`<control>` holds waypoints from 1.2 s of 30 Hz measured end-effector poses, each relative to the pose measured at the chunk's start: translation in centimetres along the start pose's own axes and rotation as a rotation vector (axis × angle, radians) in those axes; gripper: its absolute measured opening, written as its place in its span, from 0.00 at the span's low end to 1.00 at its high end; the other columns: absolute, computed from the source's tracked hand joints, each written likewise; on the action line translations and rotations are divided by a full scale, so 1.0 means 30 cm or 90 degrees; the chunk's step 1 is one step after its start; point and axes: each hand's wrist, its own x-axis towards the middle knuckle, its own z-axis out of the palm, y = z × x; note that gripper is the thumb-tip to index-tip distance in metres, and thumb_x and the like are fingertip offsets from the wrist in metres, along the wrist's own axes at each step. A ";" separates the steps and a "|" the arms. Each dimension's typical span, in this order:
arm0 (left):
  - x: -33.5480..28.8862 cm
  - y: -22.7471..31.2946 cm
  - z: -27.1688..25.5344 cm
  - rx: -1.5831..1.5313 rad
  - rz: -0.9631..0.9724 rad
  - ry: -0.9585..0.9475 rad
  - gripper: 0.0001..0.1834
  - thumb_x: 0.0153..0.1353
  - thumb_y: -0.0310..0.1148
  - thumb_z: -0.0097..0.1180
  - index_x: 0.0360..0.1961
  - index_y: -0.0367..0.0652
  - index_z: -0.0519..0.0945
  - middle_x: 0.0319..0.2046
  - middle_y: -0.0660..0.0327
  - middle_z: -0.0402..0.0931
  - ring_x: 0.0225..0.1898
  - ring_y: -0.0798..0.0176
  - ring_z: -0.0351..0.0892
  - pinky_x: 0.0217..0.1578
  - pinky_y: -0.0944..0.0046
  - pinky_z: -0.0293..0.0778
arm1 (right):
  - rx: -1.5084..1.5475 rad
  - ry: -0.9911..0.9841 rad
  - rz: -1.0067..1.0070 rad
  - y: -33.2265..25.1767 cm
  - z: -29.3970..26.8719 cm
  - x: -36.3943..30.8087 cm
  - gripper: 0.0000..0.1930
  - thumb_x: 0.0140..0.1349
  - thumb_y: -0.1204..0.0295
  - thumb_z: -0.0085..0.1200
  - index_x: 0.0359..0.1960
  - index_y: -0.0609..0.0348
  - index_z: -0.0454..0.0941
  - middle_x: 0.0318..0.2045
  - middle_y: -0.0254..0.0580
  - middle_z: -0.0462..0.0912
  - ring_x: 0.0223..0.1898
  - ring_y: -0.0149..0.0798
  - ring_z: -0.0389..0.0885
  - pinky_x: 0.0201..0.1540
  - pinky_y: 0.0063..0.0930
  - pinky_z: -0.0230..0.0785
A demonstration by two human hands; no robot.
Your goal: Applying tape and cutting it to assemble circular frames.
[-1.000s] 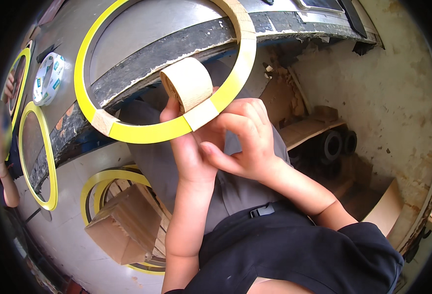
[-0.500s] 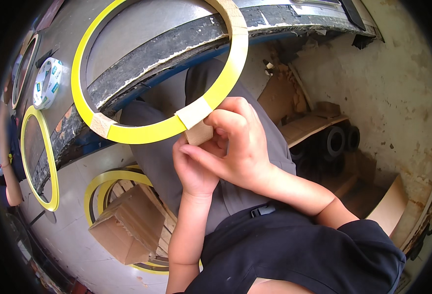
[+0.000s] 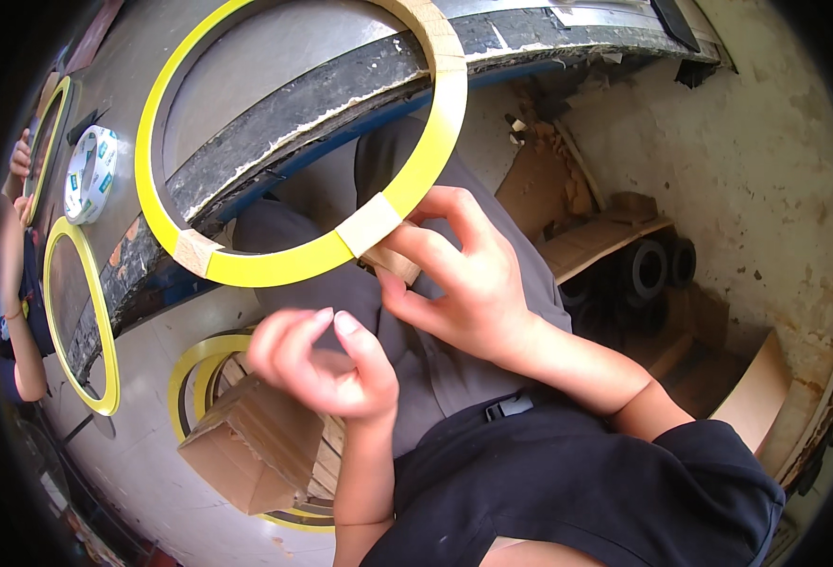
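Observation:
A large yellow-faced ring (image 3: pixel 279 271) with a dark inner edge reaches from the bench top out over my lap. Pale tan tape (image 3: pixel 369 225) wraps its near side, and another tan piece (image 3: pixel 194 252) sits further left. My right hand (image 3: pixel 468 283) is at the ring's near edge, its thumb and fingers closed on a loose tan tape strip (image 3: pixel 395 263) hanging below the rim. Its fingertips behind the ring are partly hidden. My left hand (image 3: pixel 326 364) is lifted clear of the ring, slightly blurred, fingers loosely curled with a small gap at the thumb and nothing visible in them.
A white patterned tape roll (image 3: pixel 91 175) stands on the worn metal bench (image 3: pixel 284 142). Another yellow ring (image 3: pixel 112 364) leans at its left edge, near a co-worker's arm (image 3: pixel 25 354). Below lie a cardboard box (image 3: pixel 256 444) and stacked rings. Dark rollers (image 3: pixel 643 269) sit at right.
My left hand has come away from the tape strip, moving left and toward me. My right hand keeps hold. The big ring has tilted slightly. At far left, the co-worker's hands now show on another ring.

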 end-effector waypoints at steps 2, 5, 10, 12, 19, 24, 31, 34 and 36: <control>0.133 0.010 -0.009 0.169 0.261 -0.022 0.16 0.65 0.31 0.58 0.53 0.41 0.77 0.51 0.56 0.75 0.54 0.52 0.75 0.54 0.56 0.69 | 0.028 0.023 0.006 0.003 0.002 0.002 0.17 0.45 0.76 0.68 0.39 0.53 0.79 0.42 0.44 0.77 0.40 0.46 0.81 0.39 0.37 0.76; 0.191 -0.016 0.040 0.203 0.274 -0.082 0.17 0.65 0.30 0.60 0.54 0.59 0.84 0.50 0.69 0.82 0.52 0.63 0.79 0.63 0.55 0.60 | 0.034 0.048 -0.019 0.022 0.024 -0.009 0.17 0.46 0.76 0.69 0.40 0.53 0.80 0.43 0.44 0.78 0.41 0.46 0.81 0.39 0.36 0.77; 0.198 -0.055 0.037 0.189 0.297 -0.071 0.19 0.63 0.29 0.60 0.54 0.60 0.85 0.47 0.71 0.82 0.51 0.65 0.79 0.62 0.56 0.61 | 0.046 0.002 -0.015 0.008 -0.046 -0.042 0.20 0.48 0.77 0.69 0.45 0.52 0.82 0.44 0.43 0.79 0.41 0.45 0.79 0.39 0.35 0.75; 0.212 -0.058 0.033 0.177 0.298 -0.072 0.19 0.62 0.29 0.60 0.54 0.59 0.85 0.47 0.71 0.82 0.51 0.65 0.79 0.62 0.57 0.61 | 0.039 -0.010 -0.026 -0.032 -0.105 -0.025 0.21 0.48 0.78 0.70 0.47 0.52 0.82 0.44 0.43 0.79 0.40 0.44 0.78 0.39 0.34 0.74; 0.233 -0.040 0.024 0.147 0.260 -0.100 0.18 0.60 0.27 0.61 0.51 0.54 0.87 0.48 0.71 0.83 0.51 0.65 0.79 0.61 0.58 0.63 | 0.014 -0.006 -0.060 -0.105 -0.154 0.023 0.29 0.40 0.79 0.73 0.49 0.56 0.80 0.44 0.45 0.83 0.37 0.47 0.76 0.38 0.36 0.71; 0.247 -0.038 0.017 0.135 0.255 -0.117 0.18 0.59 0.27 0.61 0.51 0.53 0.87 0.48 0.70 0.83 0.50 0.64 0.78 0.61 0.57 0.64 | -0.031 -0.049 -0.062 -0.117 -0.147 -0.025 0.25 0.42 0.76 0.71 0.46 0.59 0.80 0.43 0.43 0.80 0.40 0.48 0.75 0.42 0.35 0.73; 0.243 -0.040 0.025 0.120 0.251 -0.100 0.17 0.59 0.27 0.61 0.50 0.52 0.88 0.48 0.70 0.83 0.50 0.64 0.78 0.59 0.58 0.65 | -0.098 -0.057 -0.127 -0.132 -0.195 0.051 0.27 0.40 0.76 0.72 0.48 0.57 0.82 0.42 0.42 0.81 0.38 0.45 0.75 0.39 0.33 0.72; 0.241 -0.045 0.026 0.104 0.255 -0.089 0.19 0.61 0.27 0.62 0.54 0.52 0.85 0.48 0.70 0.83 0.50 0.63 0.79 0.60 0.57 0.65 | -0.090 -0.027 -0.187 -0.119 -0.192 0.132 0.31 0.41 0.77 0.75 0.52 0.61 0.79 0.42 0.43 0.82 0.37 0.46 0.76 0.38 0.35 0.71; 0.238 -0.050 0.027 0.072 0.234 -0.088 0.18 0.62 0.28 0.62 0.54 0.52 0.82 0.49 0.69 0.84 0.50 0.62 0.79 0.60 0.56 0.65 | -0.027 0.010 -0.228 -0.111 -0.174 0.167 0.32 0.45 0.77 0.75 0.53 0.66 0.74 0.42 0.45 0.80 0.37 0.47 0.77 0.38 0.36 0.72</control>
